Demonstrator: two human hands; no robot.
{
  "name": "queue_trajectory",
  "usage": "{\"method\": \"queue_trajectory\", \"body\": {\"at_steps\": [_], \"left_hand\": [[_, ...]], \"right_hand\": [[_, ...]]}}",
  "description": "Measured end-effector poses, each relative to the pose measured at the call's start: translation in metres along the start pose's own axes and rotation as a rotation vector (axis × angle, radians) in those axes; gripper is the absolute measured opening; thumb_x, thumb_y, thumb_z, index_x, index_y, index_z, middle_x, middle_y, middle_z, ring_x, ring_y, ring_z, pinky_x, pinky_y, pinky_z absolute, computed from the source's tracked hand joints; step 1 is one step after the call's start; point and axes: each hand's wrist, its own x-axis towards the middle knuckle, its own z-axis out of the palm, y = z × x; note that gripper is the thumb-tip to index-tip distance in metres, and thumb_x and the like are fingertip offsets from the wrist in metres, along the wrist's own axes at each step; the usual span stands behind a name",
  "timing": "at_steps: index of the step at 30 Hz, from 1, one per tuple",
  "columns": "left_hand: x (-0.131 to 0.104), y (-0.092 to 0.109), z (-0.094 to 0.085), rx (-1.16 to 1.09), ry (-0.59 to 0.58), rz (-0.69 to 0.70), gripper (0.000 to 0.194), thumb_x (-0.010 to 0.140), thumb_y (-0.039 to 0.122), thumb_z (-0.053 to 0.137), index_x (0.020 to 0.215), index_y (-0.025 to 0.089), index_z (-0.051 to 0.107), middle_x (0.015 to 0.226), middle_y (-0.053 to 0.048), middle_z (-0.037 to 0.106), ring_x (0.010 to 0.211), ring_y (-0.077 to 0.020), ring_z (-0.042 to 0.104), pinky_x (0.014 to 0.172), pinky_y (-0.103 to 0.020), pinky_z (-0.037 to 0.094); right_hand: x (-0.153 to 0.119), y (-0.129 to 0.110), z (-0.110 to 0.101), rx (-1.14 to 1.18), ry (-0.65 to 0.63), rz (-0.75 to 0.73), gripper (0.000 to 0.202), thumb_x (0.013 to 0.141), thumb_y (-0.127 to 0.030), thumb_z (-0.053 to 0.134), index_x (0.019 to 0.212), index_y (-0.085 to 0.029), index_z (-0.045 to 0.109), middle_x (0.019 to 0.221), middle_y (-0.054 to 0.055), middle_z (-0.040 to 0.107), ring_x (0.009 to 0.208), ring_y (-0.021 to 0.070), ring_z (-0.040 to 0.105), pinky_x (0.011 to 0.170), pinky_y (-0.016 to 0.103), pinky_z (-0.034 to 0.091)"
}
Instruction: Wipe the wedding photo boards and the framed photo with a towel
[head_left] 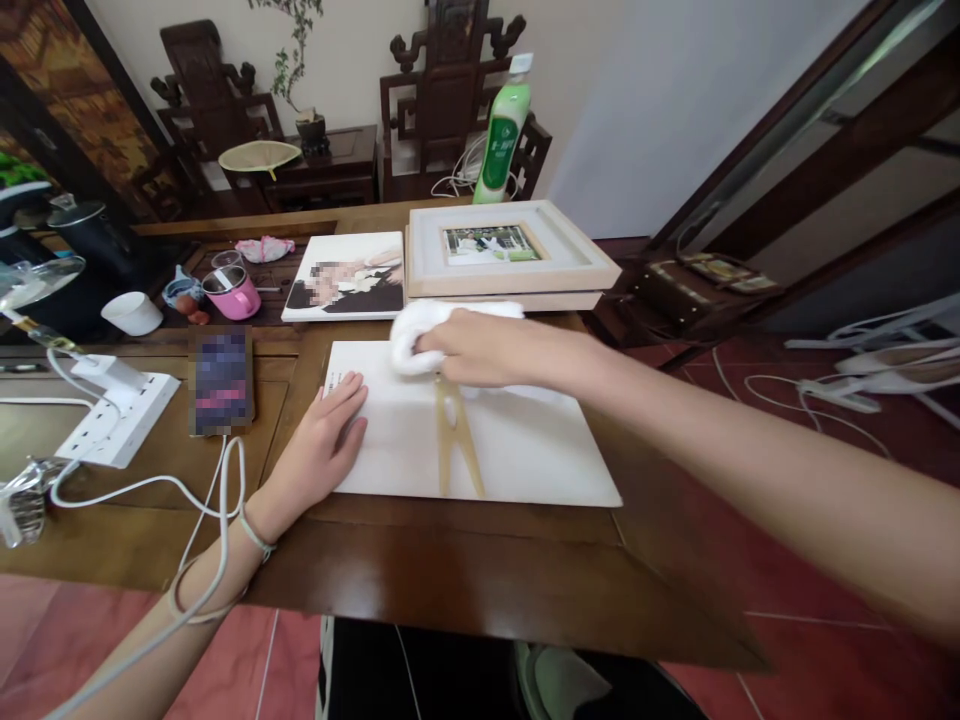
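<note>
A white panel [525,450], which looks like the back of a picture frame, lies flat on the wooden table in front of me. A tan stand leg [456,440], forked into two feet, runs down its middle. My left hand [330,430] rests on the panel's left edge, fingers stretched out and holding nothing. In my right hand [480,345] is a bunched white cloth [412,335], pressed on the panel's far edge near the top of the stand leg. The cloth and hand hide that part of the panel.
Behind the panel lie a photo print [352,285] and stacked picture frames [525,275], with a green bottle [504,135] beyond. To the left are a phone [223,385], a pink cup [232,293], a white cup [133,313] and a power strip [124,425]. A white cable [225,520] crosses my left forearm.
</note>
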Motion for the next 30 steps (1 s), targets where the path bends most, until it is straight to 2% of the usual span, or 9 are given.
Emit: {"method": "queue_trajectory", "body": {"at_steps": [6, 10, 12, 15, 17, 20, 24, 27, 30], "left_hand": [[0.0, 0.0, 0.0, -0.004, 0.011, 0.014, 0.042, 0.097, 0.026, 0.042, 0.136, 0.015, 0.052, 0.146, -0.016, 0.049, 0.141, -0.0275, 0.039, 0.116, -0.056, 0.03], [0.001, 0.001, 0.0, -0.004, 0.01, 0.006, 0.042, 0.096, 0.027, 0.043, 0.136, 0.016, 0.052, 0.146, -0.016, 0.049, 0.14, -0.0281, 0.039, 0.116, -0.056, 0.03], [0.001, 0.001, -0.001, -0.006, 0.011, -0.002, 0.042, 0.096, 0.027, 0.043, 0.135, 0.016, 0.053, 0.146, -0.016, 0.049, 0.14, -0.0283, 0.039, 0.116, -0.055, 0.03], [0.001, 0.001, -0.001, -0.005, 0.015, -0.002, 0.042, 0.096, 0.028, 0.043, 0.135, 0.015, 0.054, 0.146, -0.016, 0.049, 0.14, -0.0283, 0.04, 0.116, -0.055, 0.031], [0.001, 0.001, -0.001, 0.0, 0.011, 0.0, 0.042, 0.096, 0.028, 0.043, 0.135, 0.014, 0.054, 0.146, -0.017, 0.049, 0.14, -0.0284, 0.04, 0.116, -0.055, 0.031], [0.002, 0.001, 0.0, 0.013, 0.002, -0.006, 0.043, 0.096, 0.028, 0.043, 0.135, 0.014, 0.053, 0.146, -0.017, 0.048, 0.14, -0.0285, 0.04, 0.116, -0.055, 0.03], [0.001, 0.001, 0.0, 0.014, 0.002, -0.007, 0.042, 0.096, 0.028, 0.043, 0.135, 0.014, 0.053, 0.146, -0.017, 0.048, 0.14, -0.0287, 0.039, 0.116, -0.055, 0.03], [0.001, 0.001, 0.0, 0.012, 0.007, 0.0, 0.042, 0.096, 0.028, 0.042, 0.135, 0.013, 0.053, 0.146, -0.017, 0.048, 0.14, -0.0288, 0.04, 0.115, -0.055, 0.031], [0.001, 0.001, 0.0, 0.019, 0.008, 0.003, 0.042, 0.096, 0.028, 0.042, 0.134, 0.011, 0.054, 0.145, -0.018, 0.049, 0.139, -0.0289, 0.04, 0.116, -0.054, 0.03]], "right_hand": [[-0.059, 0.062, 0.017, -0.018, 0.045, 0.157, 0.043, 0.075, -0.006, 0.038, 0.103, -0.017, 0.068, 0.086, 0.009, 0.068, 0.088, 0.0259, 0.063, 0.071, 0.035, 0.047], [-0.078, 0.075, 0.038, -0.023, 0.1, 0.107, 0.047, 0.075, -0.003, 0.033, 0.104, -0.016, 0.067, 0.093, 0.01, 0.07, 0.094, 0.0254, 0.065, 0.079, 0.039, 0.05], [-0.081, 0.069, 0.049, -0.062, 0.133, 0.088, 0.046, 0.072, 0.0, 0.037, 0.101, -0.017, 0.068, 0.112, 0.013, 0.068, 0.108, 0.0294, 0.062, 0.089, 0.045, 0.05], [-0.092, 0.05, 0.065, -0.096, 0.217, 0.021, 0.043, 0.067, 0.001, 0.042, 0.096, -0.016, 0.07, 0.142, 0.015, 0.052, 0.133, 0.0334, 0.044, 0.103, 0.054, 0.044], [-0.107, 0.032, 0.075, -0.088, 0.238, -0.029, 0.042, 0.065, 0.001, 0.043, 0.09, -0.016, 0.071, 0.145, 0.014, 0.049, 0.138, 0.0326, 0.038, 0.106, 0.055, 0.041], [-0.139, -0.002, 0.085, -0.025, 0.24, -0.072, 0.041, 0.062, 0.001, 0.043, 0.08, -0.022, 0.072, 0.142, 0.008, 0.053, 0.139, 0.0298, 0.037, 0.11, 0.055, 0.039], [-0.172, -0.036, 0.085, 0.056, 0.252, -0.062, 0.037, 0.063, -0.001, 0.045, 0.073, -0.029, 0.069, 0.142, 0.001, 0.054, 0.138, 0.0246, 0.039, 0.111, 0.048, 0.04], [-0.172, -0.033, 0.082, 0.1, 0.196, -0.047, 0.039, 0.064, -0.002, 0.044, 0.077, -0.029, 0.069, 0.143, -0.001, 0.052, 0.139, 0.0246, 0.038, 0.112, 0.051, 0.037], [-0.152, -0.004, 0.08, 0.122, 0.148, -0.043, 0.041, 0.064, -0.003, 0.042, 0.085, -0.023, 0.071, 0.148, 0.005, 0.046, 0.141, 0.0306, 0.032, 0.112, 0.062, 0.03]]}}
